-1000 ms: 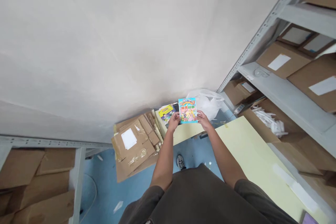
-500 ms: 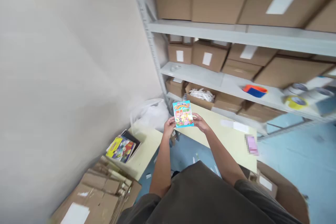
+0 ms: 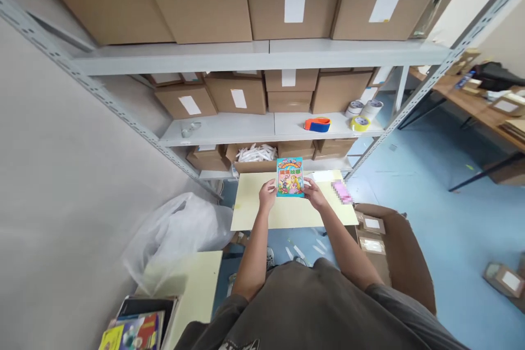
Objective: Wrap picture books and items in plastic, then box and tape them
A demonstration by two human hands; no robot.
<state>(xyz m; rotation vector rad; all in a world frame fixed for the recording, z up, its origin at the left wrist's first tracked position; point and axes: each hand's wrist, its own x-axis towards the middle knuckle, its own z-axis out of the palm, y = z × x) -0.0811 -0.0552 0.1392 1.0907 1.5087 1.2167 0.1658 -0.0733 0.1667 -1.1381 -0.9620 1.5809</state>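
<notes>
We've got a small flat rectangular booklet [image 3: 290,177] held in both hands: glossy cover, cyan border, bright cartoon print, upright and facing us. The left hand [image 3: 267,196] pinches its lower left edge and the right hand [image 3: 315,194] its lower right edge, both closed on it. Most of the cover stands above and between the two hands. Finger detail is too small to read. The booklet is in the air over a pale yellow tabletop [image 3: 254,213], smooth and matte. A pink item [image 3: 341,192] lies on that top just right of the right hand, blurred out, so we can't tell what it is. Behind the table is a grey perforated-steel rack [image 3: 229,130] loaded with plain brown cardboard cartons [image 3: 240,95] carrying white labels. On the same shelf sit an orange-and-blue tape dispenser [image 3: 317,124] and tape rolls [image 3: 361,120]. Below it, an open carton holds white strips [image 3: 256,153]. A crumpled translucent plastic bag [image 3: 176,229] sits left of the table. An open brown carton [image 3: 404,262] is on the blue floor to the right. A stack of colourful books [image 3: 135,331] is at lower left.
</notes>
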